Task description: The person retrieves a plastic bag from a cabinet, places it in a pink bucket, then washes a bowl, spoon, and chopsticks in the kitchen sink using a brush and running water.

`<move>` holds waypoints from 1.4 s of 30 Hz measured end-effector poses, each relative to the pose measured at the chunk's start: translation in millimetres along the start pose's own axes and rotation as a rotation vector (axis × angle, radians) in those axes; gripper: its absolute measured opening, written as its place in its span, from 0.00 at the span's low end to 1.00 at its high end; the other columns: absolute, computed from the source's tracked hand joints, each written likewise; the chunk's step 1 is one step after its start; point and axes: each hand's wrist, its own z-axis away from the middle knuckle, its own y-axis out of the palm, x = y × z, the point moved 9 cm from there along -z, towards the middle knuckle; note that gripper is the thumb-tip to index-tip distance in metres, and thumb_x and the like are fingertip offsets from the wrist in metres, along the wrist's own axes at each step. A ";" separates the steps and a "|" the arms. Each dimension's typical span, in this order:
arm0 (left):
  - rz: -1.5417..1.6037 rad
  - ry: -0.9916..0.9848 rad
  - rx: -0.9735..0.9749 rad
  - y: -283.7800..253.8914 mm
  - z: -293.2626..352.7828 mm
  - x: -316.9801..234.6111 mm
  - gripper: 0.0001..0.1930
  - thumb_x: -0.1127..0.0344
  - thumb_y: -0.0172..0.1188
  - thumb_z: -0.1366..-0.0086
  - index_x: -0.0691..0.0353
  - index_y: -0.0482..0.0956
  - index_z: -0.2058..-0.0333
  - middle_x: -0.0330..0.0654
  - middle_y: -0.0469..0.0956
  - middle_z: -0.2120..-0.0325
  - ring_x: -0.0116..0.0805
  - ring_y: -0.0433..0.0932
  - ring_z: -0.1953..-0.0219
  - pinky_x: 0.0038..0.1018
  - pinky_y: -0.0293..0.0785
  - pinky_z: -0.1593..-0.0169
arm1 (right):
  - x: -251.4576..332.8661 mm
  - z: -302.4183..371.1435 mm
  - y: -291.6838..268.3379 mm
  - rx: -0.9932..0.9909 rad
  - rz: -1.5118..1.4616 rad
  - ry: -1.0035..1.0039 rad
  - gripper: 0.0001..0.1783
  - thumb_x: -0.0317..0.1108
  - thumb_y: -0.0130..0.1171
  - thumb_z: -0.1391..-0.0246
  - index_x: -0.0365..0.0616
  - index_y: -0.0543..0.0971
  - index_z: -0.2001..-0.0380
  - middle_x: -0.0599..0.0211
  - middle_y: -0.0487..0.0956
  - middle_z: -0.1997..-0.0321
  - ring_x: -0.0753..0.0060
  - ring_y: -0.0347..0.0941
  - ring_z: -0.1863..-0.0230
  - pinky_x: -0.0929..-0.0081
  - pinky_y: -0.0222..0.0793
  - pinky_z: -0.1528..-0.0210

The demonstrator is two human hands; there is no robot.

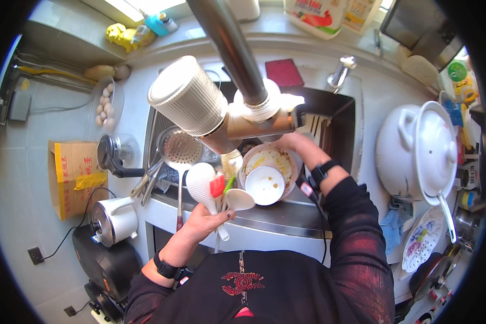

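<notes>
At frame centre, the left hand [204,220] grips a white plastic rice paddle [202,184]; the right hand [292,141] grasps the soiled round bowl [268,167] above the steel sink [329,127].

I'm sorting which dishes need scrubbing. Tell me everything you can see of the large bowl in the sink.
The large bowl is round, pale, apparently ceramic or plastic, its inside smeared with yellowish-brown food residue. It sits upright but tilted in the sink, under the faucet. A small white bowl nests inside it. The right hand grips its far rim.
</notes>
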 end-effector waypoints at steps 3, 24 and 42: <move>0.074 0.044 -0.181 -11.0 5.6 -4.5 0.18 0.76 0.63 0.44 0.67 0.70 0.55 0.39 0.74 0.70 0.28 0.74 0.68 0.25 0.73 0.62 | 35.3 66.5 -4.2 0.293 -0.442 0.203 0.05 0.27 0.60 0.57 0.45 0.72 0.76 0.68 0.75 0.79 0.75 0.72 0.79 0.74 0.68 0.77; 0.547 0.366 -0.112 -1.3 21.6 -72.7 0.12 0.70 0.61 0.38 0.59 0.71 0.58 0.44 0.75 0.59 0.37 0.76 0.55 0.34 0.73 0.48 | 266.9 189.4 -34.7 -0.141 -0.546 -0.022 0.10 0.28 0.58 0.49 0.40 0.68 0.66 0.63 0.76 0.72 0.72 0.73 0.74 0.73 0.69 0.71; 0.452 0.364 -0.009 2.0 32.1 -102.8 0.16 0.67 0.61 0.37 0.62 0.68 0.54 0.48 0.77 0.58 0.39 0.78 0.58 0.33 0.75 0.52 | 276.2 215.2 -75.2 -0.062 -1.012 0.098 0.08 0.29 0.57 0.44 0.41 0.70 0.65 0.72 0.72 0.75 0.83 0.69 0.79 0.84 0.66 0.76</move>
